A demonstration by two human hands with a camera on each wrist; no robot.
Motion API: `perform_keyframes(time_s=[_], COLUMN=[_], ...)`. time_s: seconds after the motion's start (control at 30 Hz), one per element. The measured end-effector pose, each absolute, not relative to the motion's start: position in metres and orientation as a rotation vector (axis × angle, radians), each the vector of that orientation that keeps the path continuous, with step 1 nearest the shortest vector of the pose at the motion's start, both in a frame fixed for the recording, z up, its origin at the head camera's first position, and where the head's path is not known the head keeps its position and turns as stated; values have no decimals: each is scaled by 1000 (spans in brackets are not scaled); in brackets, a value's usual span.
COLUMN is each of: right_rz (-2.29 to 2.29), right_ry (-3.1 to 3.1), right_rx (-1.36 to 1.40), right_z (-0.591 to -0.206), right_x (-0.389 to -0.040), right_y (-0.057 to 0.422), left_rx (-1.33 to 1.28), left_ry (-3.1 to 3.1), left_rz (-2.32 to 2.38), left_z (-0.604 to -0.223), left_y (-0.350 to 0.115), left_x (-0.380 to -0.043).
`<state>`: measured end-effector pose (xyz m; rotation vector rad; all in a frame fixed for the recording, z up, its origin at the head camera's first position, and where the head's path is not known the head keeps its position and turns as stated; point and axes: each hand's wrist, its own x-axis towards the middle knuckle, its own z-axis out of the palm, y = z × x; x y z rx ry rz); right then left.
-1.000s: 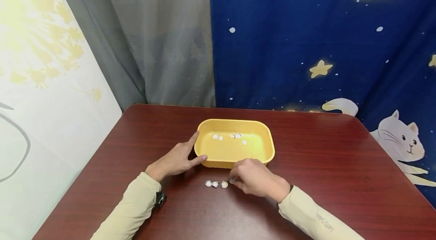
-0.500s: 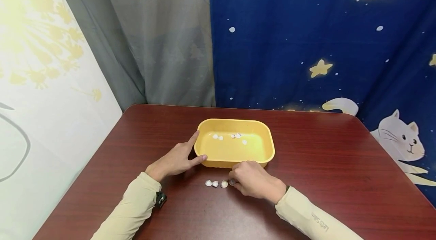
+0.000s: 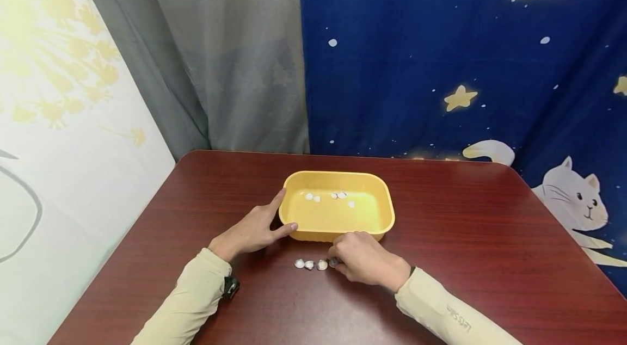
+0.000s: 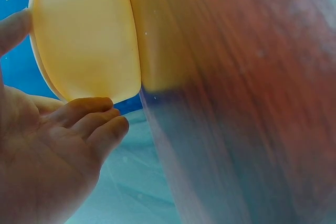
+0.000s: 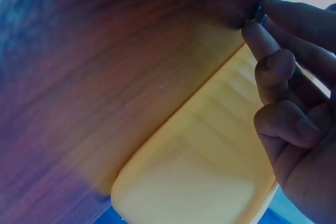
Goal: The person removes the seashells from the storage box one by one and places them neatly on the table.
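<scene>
A yellow plastic tub (image 3: pixel 338 234) stands on the table, with several small white shells (image 3: pixel 342 195) on its floor. At its left end my left hand (image 3: pixel 252 228) touches the rim, thumb and index finger spread and fairly straight. In front of the tub, three whitish shells (image 3: pixel 321 265) lie in a row on the table. Beside the row's right end my right hand (image 3: pixel 367 259) pinches another shell (image 3: pixel 334 262) between thumb and index finger, low at the tabletop. The right wrist view shows its other fingers curled, and only a dark edge of this shell (image 5: pixel 259 15).
The reddish-brown table (image 3: pixel 235 176) reaches back to a grey curtain (image 3: pixel 245 62) and a blue starry curtain (image 3: pixel 392 62). A white patterned panel (image 3: pixel 73 171) borders its left side.
My right hand has shifted slightly down and left with the pinched shell, toward the row. The left hand, the tub and the other shells have stayed in place.
</scene>
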<state>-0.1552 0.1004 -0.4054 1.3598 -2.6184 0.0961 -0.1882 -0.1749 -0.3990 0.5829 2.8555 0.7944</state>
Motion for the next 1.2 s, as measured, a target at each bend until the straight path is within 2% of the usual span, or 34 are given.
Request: perform_keyframes(time_s=[0.37,0.83,1.03,1.2], right_rz=[190,300,340,400], right_ry=[-2654,-2646,-2674,-2730], right_rx=[1375,1466,1464,1438], right_z=[-398,-364,-337,-314], right_x=[-156,-166,-185,-218], right_y=[105,114,120,123], left_rx=[593,576,586,586], left_ry=[2862,2874,2862,2850], left_rz=[806,782,802,815], left_z=[-399,-396,-398,-400], left_y=[-175,-176,-175,-174], left_x=[-190,-190,-189,-187])
